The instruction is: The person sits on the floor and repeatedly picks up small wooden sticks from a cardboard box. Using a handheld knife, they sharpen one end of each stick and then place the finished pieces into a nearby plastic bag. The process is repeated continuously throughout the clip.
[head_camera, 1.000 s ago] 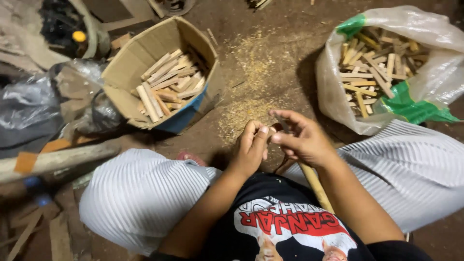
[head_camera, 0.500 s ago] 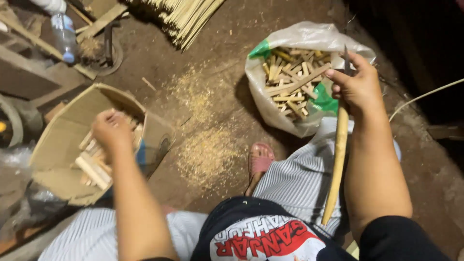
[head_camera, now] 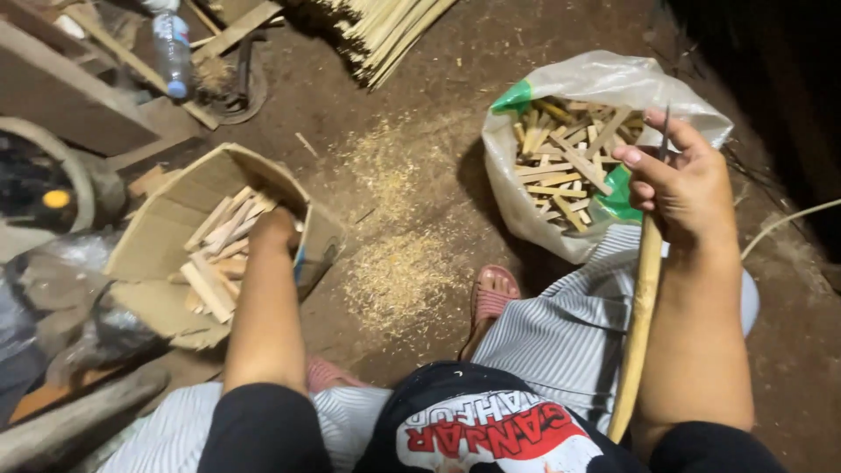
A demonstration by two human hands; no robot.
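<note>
Since half a second earlier, the left hand point(head_camera: 273, 229) had sunk deeper into the cardboard box point(head_camera: 166, 236) at about 9 o'clock, its fingers now hidden among the short wooden pieces point(head_camera: 215, 263), so whether it was clenched or released could not be told. Over the same interval the right hand point(head_camera: 679, 180) had barely shifted, at 2 o'clock over the rim of the clear plastic bag point(head_camera: 613, 83). It was clenched around the top of a long pale stick point(head_camera: 639, 324) that ran down past the striped trouser leg point(head_camera: 561, 342), with a thin dark blade point(head_camera: 665, 131) poking up between the fingers. That bag held a heap of cut wood sticks point(head_camera: 565, 166) and lay on the dirt floor point(head_camera: 420, 114). Sawdust point(head_camera: 394, 271) was scattered between box and bag, just beside a pink sandal point(head_camera: 491, 298). Farther out, a plastic bottle point(head_camera: 173, 52) stood at 11 o'clock and a bundle of bamboo strips point(head_camera: 385, 26) lay at 12.
</note>
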